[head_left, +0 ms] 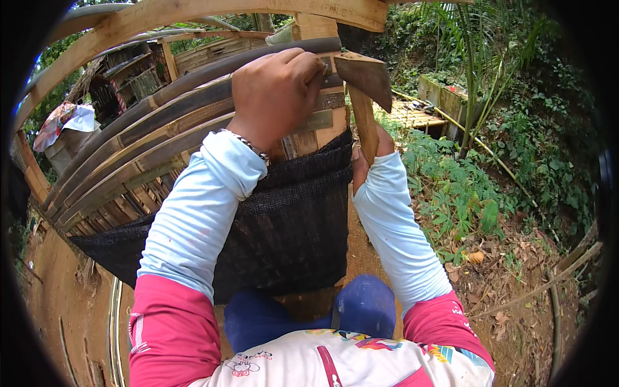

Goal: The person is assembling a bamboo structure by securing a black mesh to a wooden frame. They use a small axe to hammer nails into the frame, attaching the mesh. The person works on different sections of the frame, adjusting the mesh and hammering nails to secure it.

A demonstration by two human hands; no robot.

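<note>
Closest to you, your blue knees (364, 306) sit just below the bottom edge of the black netting (290, 226); you have little room between them. Past the netting's right edge, a narrow strip of bare ground (361, 258) opens before your right sleeve (403, 222).

Your right hand (382, 143) wraps the hatchet (365, 116), partly hidden behind the handle. The hatchet stands nearly upright just beyond the panel's right end, its head close beside your left fingers. Its handle is pale, plain wood; its head is dull grey-brown, a wedge flaring toward the right. Whether the head touches the panel, you cannot tell from here.

Your left hand (276, 93) is curled, knuckles up, over the right ends of the bamboo slats (193, 106); you cannot tell what, if anything, the fingertips pinch. The slats, dark with tan stretches, run off to your left above the netting, and pale wood (332, 126) shows at their right end.

A wooden beam (354, 13) crosses above your left hand, limiting height there. To the right, open air lies over green plants (458, 187); farther off are a bamboo platform (419, 115) and, at left, a hut (132, 74).
</note>
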